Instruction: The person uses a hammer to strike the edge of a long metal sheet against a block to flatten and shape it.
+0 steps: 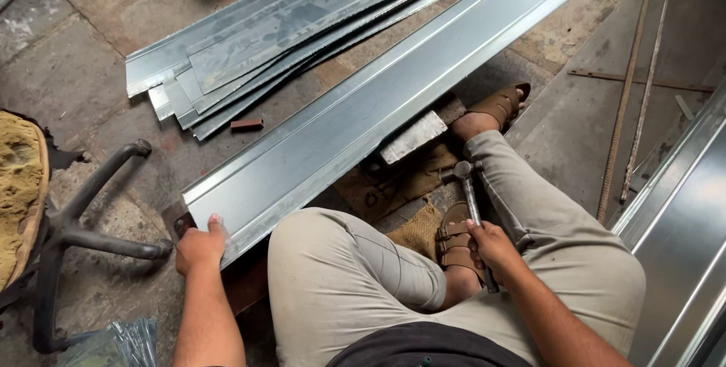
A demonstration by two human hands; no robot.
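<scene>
Left hand (pixel 200 247) clamped on near end of long sheet (pixel 363 110), which lies across floor over a block (pixel 413 136). Right hand (pixel 493 244) closed on hammer (pixel 470 199), head raised near edge. Looks like mid-hammering the fold; next strike needs sheet held steady.

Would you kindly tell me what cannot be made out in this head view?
- Right hand: its fingers hide the middle of the hammer handle.
- Long metal sheet: its near edge lies behind the knee.
- Left hand: covers the sheet's corner.
- Block: partly under the sheet.
</scene>
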